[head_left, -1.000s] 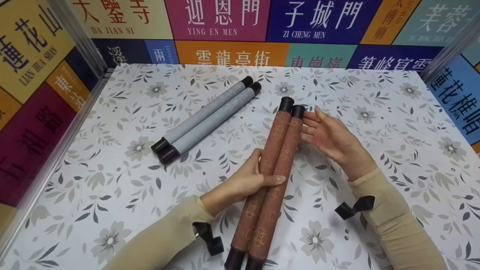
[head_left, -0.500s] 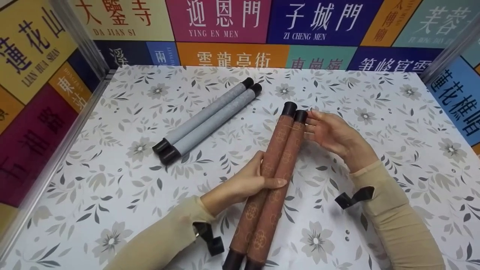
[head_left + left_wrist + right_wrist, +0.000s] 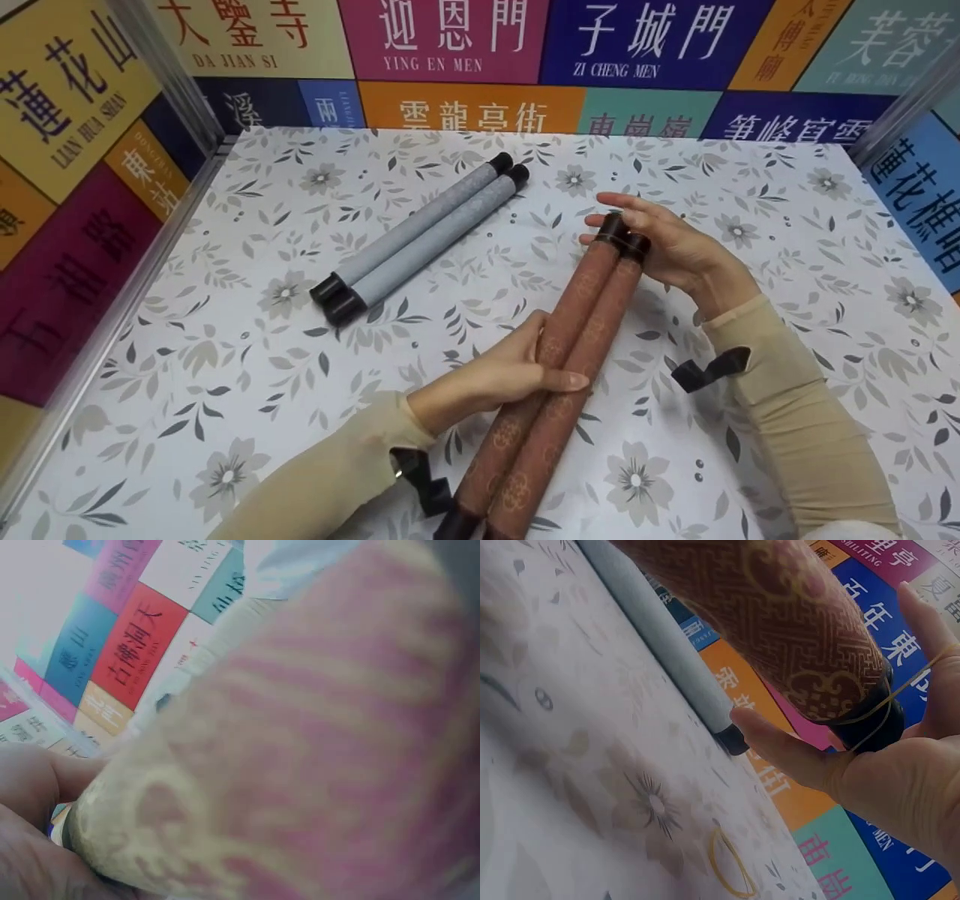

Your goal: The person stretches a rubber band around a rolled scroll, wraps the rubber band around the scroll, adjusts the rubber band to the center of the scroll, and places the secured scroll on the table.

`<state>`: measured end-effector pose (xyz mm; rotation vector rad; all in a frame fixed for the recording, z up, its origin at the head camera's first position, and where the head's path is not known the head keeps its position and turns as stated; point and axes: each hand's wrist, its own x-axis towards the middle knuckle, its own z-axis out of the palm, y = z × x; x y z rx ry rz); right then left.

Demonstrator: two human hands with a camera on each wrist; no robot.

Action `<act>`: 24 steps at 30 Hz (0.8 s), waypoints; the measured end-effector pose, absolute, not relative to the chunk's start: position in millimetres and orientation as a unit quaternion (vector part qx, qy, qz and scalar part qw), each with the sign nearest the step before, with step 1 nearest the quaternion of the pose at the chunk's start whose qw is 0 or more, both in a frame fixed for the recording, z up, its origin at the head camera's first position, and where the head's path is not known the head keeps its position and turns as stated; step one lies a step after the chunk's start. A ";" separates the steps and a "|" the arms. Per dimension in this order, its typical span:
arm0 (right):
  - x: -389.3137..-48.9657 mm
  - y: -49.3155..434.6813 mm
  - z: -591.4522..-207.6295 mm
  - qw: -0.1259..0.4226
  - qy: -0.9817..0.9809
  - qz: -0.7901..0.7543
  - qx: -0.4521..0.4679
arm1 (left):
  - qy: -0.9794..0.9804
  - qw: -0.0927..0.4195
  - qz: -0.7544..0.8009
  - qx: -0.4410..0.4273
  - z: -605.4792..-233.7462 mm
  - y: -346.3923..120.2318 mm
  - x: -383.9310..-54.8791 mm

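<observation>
My left hand grips a brown patterned scroll around its middle, thumb across the front. It is rolled into two side-by-side rods with black ends and is held slanting over the table. A thin yellow rubber band loops round the far end, at the black caps. My right hand is at that end with fingers and thumb spread straight, the band stretched against them in the right wrist view. The left wrist view is mostly filled by the blurred scroll, with part of the left hand at lower left.
A grey-blue scroll, also two rods with black ends, lies farther back, left of centre. Another yellow band loop shows against the floral tablecloth. Panels with printed characters border the table at the back and sides.
The rubber band has slid from the brown part up to the black caps. The right hand's fingers have spread past the scroll's end, and that end has tilted rightward.
</observation>
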<state>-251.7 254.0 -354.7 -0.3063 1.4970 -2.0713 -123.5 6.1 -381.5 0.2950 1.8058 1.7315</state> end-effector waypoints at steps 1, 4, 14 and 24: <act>-251.9 253.5 -353.8 0.282 0.559 -0.771 -0.119 | 0.683 0.304 0.656 0.107 -380.5 6.0 -123.9; -252.9 251.5 -351.7 0.283 0.555 -0.772 -0.128 | 0.681 0.303 0.659 0.102 -379.9 4.4 -126.1; -260.7 255.9 -353.8 0.316 0.561 -0.744 -0.178 | 0.670 0.327 0.655 0.121 -382.8 -1.8 -132.1; -274.2 277.8 -338.5 0.452 0.630 -0.574 -0.265 | 0.663 0.365 0.635 0.153 -383.3 -3.2 -133.4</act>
